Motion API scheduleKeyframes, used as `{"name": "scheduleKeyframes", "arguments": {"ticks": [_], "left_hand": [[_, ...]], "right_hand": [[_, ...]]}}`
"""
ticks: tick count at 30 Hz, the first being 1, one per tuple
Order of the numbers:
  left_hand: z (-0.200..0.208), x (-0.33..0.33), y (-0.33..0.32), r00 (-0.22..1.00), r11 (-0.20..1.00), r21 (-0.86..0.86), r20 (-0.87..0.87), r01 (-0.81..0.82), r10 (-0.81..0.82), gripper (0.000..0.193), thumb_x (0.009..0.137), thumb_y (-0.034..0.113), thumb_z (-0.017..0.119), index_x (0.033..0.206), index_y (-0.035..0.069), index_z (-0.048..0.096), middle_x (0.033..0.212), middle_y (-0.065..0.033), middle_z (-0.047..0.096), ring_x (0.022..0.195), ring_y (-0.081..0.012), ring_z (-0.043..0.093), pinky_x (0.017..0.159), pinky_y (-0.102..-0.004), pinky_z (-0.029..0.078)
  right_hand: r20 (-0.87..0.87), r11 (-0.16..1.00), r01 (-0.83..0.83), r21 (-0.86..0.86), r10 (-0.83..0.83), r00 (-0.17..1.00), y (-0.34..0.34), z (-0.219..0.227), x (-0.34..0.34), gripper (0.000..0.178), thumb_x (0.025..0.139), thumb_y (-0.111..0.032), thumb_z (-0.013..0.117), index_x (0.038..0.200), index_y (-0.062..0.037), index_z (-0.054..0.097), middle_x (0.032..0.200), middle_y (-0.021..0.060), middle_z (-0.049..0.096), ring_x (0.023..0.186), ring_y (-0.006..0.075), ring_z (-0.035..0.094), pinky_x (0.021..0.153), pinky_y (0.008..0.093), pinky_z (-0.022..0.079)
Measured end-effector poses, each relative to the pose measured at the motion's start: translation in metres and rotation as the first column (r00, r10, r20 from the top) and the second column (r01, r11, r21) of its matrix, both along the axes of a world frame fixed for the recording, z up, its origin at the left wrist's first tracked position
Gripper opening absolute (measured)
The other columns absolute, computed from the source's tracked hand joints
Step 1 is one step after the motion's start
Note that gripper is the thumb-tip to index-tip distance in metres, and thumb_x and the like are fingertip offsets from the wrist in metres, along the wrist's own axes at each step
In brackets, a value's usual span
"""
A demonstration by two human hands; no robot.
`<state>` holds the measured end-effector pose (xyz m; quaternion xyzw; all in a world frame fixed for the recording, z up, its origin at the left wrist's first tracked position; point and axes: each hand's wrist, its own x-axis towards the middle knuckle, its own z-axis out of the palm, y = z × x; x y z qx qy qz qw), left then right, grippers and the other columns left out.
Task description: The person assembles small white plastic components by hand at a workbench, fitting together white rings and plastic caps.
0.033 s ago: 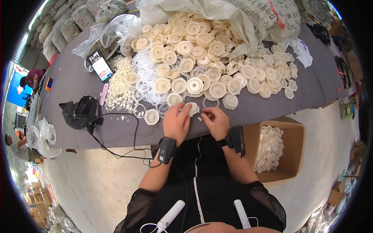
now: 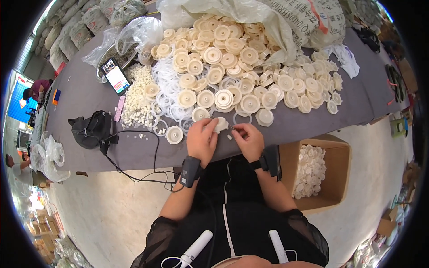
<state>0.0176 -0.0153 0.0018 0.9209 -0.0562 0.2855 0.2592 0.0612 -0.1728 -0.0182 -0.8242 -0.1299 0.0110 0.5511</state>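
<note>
At the table's front edge, my left hand (image 2: 201, 142) has its fingers closed on a round cream plastic disc (image 2: 221, 125). My right hand (image 2: 249, 142) is just to the right, thumb and fingers pinched together. Whatever sits in that pinch is too small to make out. A small white plug (image 2: 229, 137) lies on the cloth between the hands. Left of my left hand rests another cream disc (image 2: 174, 134), and clear plastic rings (image 2: 187, 123) lie beside it. Beyond both hands spreads a big heap of cream discs (image 2: 224, 98).
Small white plugs (image 2: 137, 96) and clear rings (image 2: 166, 87) are piled at left, beside a phone (image 2: 115, 77). A black pouch (image 2: 93, 129) with cables lies front left. A cardboard box (image 2: 336, 178) holding white parts (image 2: 309, 172) stands below the table at right. Sacks (image 2: 313, 22) sit behind.
My left hand has shifted very slightly left with the disc in its fingers. Nothing else has visibly moved.
</note>
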Motion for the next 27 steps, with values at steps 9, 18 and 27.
{"name": "scheduleKeyframes", "arguments": {"ticks": [9, 18, 27], "left_hand": [[0.013, 0.016, 0.011, 0.954, 0.954, -0.076, 0.056, -0.289, 0.294, 0.039, 0.077, 0.006, 0.06, 0.115, 0.003, 0.053, 0.095, -0.0141, 0.055, 0.083, -0.0312, 0.054, 0.073, -0.0363, 0.044], [0.014, -0.016, -0.003, 0.962, 0.922, -0.353, -0.156, 0.156, -0.222, 0.03, 0.073, -0.001, 0.062, 0.103, 0.005, 0.06, 0.094, -0.0113, 0.058, 0.086, -0.0268, 0.058, 0.071, -0.0326, 0.048], [0.022, 0.004, 0.0, 0.966, 0.97, -0.234, -0.228, 0.066, -0.121, 0.02, 0.074, -0.002, 0.063, 0.093, 0.002, 0.063, 0.088, -0.0098, 0.06, 0.079, -0.0204, 0.059, 0.071, -0.0277, 0.046]], "right_hand": [[-0.149, 0.999, 0.009, 0.033, -0.004, 0.989, 0.002, 0.005, 0.004, 0.018, 0.079, -0.011, 0.063, 0.094, -0.0024, 0.064, 0.077, 0.008, 0.065, 0.061, 0.0131, 0.06, 0.056, 0.0251, 0.047], [-0.401, 0.909, -0.206, 0.363, 0.352, 0.846, 0.001, 0.018, 0.003, 0.017, 0.079, -0.013, 0.063, 0.093, -0.0024, 0.064, 0.078, 0.0073, 0.064, 0.064, 0.0133, 0.06, 0.056, 0.0248, 0.046], [0.308, 0.931, -0.115, -0.348, 0.229, 0.923, 0.001, 0.001, 0.004, 0.019, 0.073, -0.012, 0.067, 0.092, -0.0084, 0.064, 0.08, 0.0075, 0.058, 0.069, 0.0206, 0.058, 0.063, 0.0304, 0.047]]}}
